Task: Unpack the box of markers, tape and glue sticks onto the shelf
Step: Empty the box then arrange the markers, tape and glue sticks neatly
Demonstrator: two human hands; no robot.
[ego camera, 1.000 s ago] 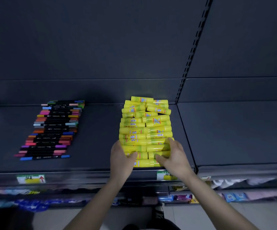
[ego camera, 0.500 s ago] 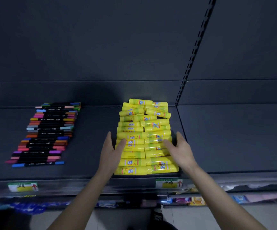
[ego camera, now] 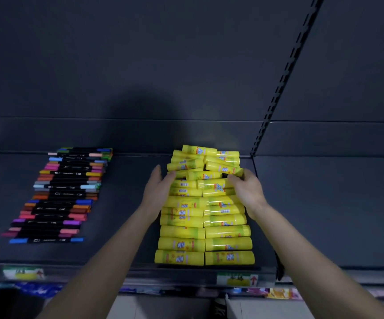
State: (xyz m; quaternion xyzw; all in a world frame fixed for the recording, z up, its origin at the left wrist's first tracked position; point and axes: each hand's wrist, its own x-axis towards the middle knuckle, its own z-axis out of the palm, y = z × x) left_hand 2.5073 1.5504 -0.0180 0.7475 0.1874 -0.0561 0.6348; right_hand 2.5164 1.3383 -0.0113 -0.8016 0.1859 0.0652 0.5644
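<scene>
Head view: glue sticks (ego camera: 181, 245) seen stacked in two yellow columns on dark shelf (ego camera: 129, 215), back rows jumbled. Left hand (ego camera: 157, 192) pressed against stack's left side, fingers straight, nothing held. Right hand (ego camera: 249, 192) set against stack's right side, fingers (ego camera: 234, 179) bent; whether stick is gripped cannot be told. Markers (ego camera: 64, 194) laid well left of stack. Price tag (ego camera: 237, 279) below stack smeared, unreadable.
</scene>
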